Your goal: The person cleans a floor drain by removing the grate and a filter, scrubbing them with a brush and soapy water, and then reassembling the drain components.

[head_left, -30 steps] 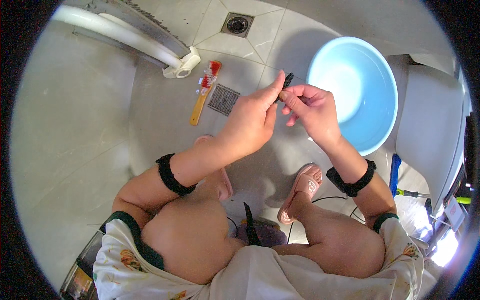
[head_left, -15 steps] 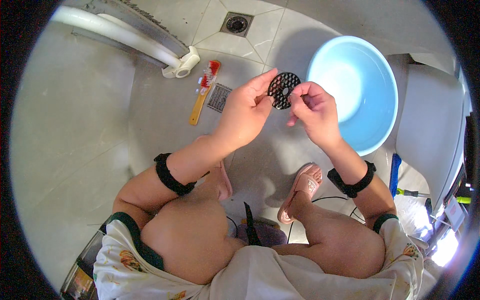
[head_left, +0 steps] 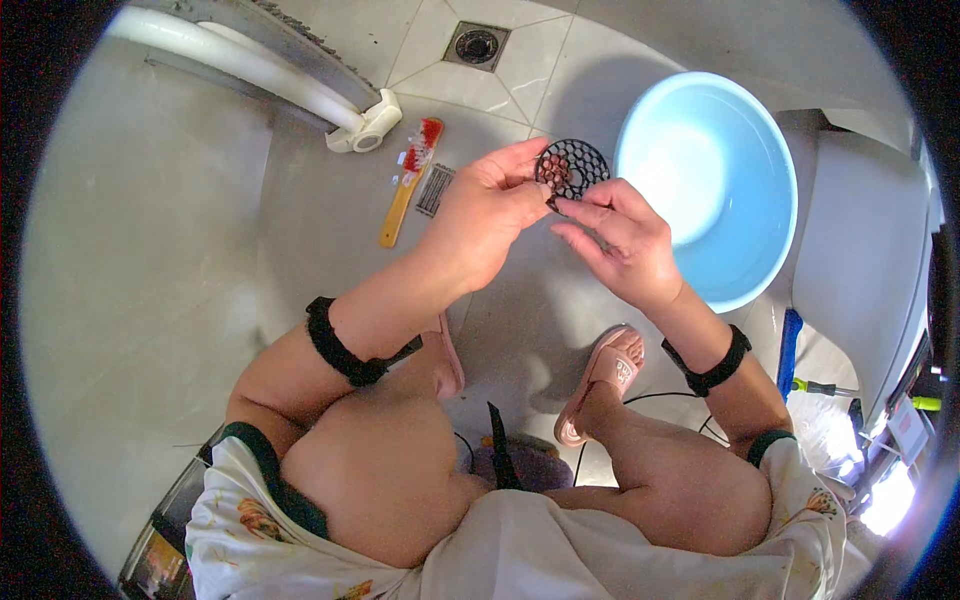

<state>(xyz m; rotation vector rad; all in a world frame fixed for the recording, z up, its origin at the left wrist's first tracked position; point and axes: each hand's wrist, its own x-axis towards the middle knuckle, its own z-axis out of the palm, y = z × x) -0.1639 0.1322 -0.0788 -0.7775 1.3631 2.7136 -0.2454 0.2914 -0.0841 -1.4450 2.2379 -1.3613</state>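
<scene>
A round black drain strainer [head_left: 591, 158], full of small holes, is pinched at its left edge by my left hand [head_left: 478, 205], the fingers showing through the holes. My right hand [head_left: 632, 238] rests its fingertips against the strainer's lower rim, its thumb spread away below. Just left of my left hand, a square metal drain grate [head_left: 433, 189] lies on the floor. Beside the grate is a scrub brush [head_left: 402, 200] with a wooden handle and red and white bristles. A light blue basin [head_left: 775, 205] stands to the right of both hands.
An open square floor drain [head_left: 476, 46] is set in the tiles at the far side. White tubing with a foot [head_left: 362, 122] runs along the far left. At the right are a white fixture [head_left: 860, 230] and a blue-edged tool [head_left: 790, 350]. Cables trail near my slippers [head_left: 605, 380].
The strainer has turned and shifted slightly right in my left hand. My right hand has moved from its right edge to its lower rim, with the thumb coming away.
</scene>
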